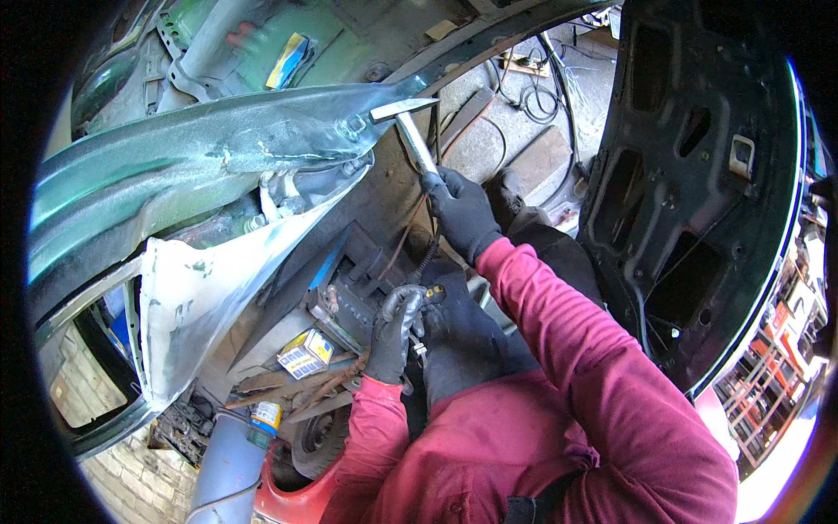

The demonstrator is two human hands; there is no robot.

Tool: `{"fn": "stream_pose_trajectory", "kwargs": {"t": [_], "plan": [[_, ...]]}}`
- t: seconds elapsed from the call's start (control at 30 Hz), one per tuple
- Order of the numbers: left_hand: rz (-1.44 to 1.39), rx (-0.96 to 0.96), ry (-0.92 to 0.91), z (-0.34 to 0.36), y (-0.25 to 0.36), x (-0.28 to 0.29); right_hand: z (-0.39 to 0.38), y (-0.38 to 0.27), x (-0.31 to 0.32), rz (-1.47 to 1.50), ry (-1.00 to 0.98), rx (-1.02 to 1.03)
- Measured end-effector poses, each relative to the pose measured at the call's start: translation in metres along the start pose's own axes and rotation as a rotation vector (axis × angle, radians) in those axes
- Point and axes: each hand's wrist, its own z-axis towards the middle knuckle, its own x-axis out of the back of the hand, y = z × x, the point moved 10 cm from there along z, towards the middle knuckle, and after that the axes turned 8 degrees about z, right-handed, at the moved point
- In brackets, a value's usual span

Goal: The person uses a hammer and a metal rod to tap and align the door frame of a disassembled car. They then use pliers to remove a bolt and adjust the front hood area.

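My gloved right hand (458,210) grips the handle of a hammer (403,108); the hammer's head lies at the end of a weathered green metal car panel (218,148). Lower down, my gloved left hand (393,332) is closed on a hand tool (433,293) with a yellow part and a black ribbed hose, probably a torch; its exact kind is unclear. Left of both hands, a white-coated panel edge (183,306) slants below the green metal, with small pale fittings (275,196) behind it.
A dark perforated hood (690,201) stands on the right. Cables (539,105), boards (541,162) and a dark shoe (508,188) are on the floor. Below left are a metal box (262,341), a small jar (264,426), a blue cylinder (229,467) and a red object (288,498).
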Motion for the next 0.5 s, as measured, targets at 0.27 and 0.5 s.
{"fn": "stream_pose_trajectory", "kwargs": {"t": [0.27, 0.5], "plan": [[0.054, -0.111, -0.011, 0.002, 0.022, 0.002, -0.073, -0.045, 0.040, -0.131, 0.046, 0.307], [0.096, -0.234, -0.052, -0.001, 0.055, -0.001, -0.143, -0.042, 0.015, -0.212, -0.232, 0.384]]}}
